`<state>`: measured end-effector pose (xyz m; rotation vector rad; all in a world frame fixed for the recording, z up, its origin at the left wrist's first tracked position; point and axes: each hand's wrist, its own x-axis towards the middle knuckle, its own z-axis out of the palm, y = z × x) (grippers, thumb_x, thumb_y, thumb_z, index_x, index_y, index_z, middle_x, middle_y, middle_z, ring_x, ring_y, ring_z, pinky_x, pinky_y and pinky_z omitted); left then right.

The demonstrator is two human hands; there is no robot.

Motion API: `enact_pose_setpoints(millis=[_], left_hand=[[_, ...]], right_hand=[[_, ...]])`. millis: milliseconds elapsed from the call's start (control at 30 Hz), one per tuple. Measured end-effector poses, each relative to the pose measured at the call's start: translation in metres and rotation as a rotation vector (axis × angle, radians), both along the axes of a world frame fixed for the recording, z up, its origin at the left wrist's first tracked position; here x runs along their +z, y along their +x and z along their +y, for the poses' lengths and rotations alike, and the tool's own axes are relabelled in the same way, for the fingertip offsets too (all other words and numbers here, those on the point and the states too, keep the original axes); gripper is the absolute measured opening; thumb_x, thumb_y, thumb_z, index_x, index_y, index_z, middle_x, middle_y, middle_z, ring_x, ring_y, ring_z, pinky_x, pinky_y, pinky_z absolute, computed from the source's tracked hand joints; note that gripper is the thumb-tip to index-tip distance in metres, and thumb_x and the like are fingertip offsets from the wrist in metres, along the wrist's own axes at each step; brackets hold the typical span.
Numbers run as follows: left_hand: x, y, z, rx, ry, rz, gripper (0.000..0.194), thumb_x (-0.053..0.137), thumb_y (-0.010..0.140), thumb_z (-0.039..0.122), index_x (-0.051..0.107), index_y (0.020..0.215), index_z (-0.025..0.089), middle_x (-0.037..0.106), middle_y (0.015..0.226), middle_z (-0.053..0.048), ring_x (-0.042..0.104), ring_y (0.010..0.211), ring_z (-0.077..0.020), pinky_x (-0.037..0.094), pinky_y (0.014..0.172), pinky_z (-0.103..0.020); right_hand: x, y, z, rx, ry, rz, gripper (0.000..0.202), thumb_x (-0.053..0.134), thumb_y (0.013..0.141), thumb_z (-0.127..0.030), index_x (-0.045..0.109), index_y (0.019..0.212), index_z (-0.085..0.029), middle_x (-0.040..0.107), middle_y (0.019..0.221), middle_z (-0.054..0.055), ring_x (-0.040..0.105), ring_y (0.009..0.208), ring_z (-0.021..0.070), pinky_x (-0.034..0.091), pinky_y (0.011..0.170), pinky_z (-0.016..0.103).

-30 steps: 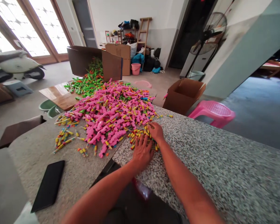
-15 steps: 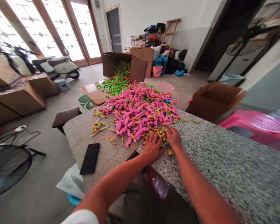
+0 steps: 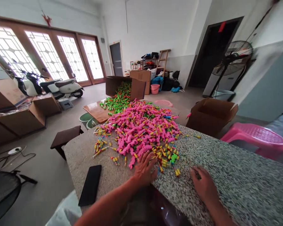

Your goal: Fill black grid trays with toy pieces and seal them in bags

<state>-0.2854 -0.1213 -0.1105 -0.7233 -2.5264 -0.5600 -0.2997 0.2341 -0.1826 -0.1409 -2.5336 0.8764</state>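
Pink toy pile (image 3: 141,128) meets spread left-hand fingers (image 3: 148,158); right hand (image 3: 204,185) curled on table (image 3: 238,185).

Your desk (image 3: 226,175): speckled grey-white granite | toy pile (image 3: 141,128) on it: pink with yellow bits | toys (image 3: 116,100) beyond the pile: green, orange | phone (image 3: 90,184) near the pile: black | stool (image 3: 254,136) beside the desk: pink

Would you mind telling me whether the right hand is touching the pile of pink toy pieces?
Apart. In the head view, the right hand lies on the speckled table, with bare tabletop between it and the pink pile.
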Motion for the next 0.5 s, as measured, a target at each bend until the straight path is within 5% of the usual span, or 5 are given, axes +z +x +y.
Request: enact_pose_setpoints(millis=[300,500], left_hand=[[0.004,-0.048,0.014,-0.213,-0.097,-0.079,0.064,0.070,0.087,0.032,0.055,0.149,0.022,0.050,0.162,-0.017,0.037,0.159,-0.0353,0.048,0.122,-0.060],[0.010,-0.066,0.030,-0.371,-0.092,-0.182,0.048,0.060,0.092,0.025,0.061,0.140,0.029,0.065,0.147,-0.012,0.063,0.138,-0.0266,0.062,0.110,-0.045]], right_hand=[[-0.006,0.003,-0.002,0.054,-0.096,0.063,0.033,0.057,0.087,-0.062,0.077,0.092,-0.036,0.074,0.120,0.012,0.069,0.111,0.0395,0.056,0.101,0.064],[0.006,0.006,-0.006,0.012,-0.135,0.049,0.023,0.058,0.092,-0.046,0.078,0.098,-0.036,0.074,0.122,0.011,0.069,0.114,0.0381,0.055,0.104,0.066]])
